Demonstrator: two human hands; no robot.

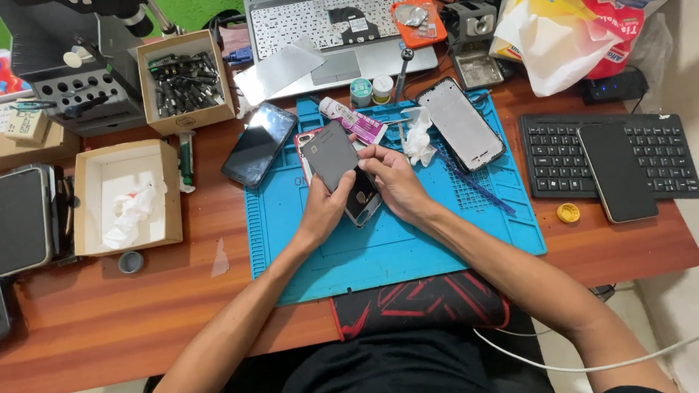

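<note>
Over a blue work mat my left hand and my right hand together hold an opened phone. A dark grey flat panel is lifted off it and tilts up between my fingers. The left hand grips the phone's left side, the right hand its right edge near the top. A pink-edged phone part lies just behind the panel on the mat.
On the mat lie a phone frame, white tissue and a tube. A dark phone lies left of the mat, a black keyboard with a phone on it sits right. Boxes, a bit tray, laptop stand behind.
</note>
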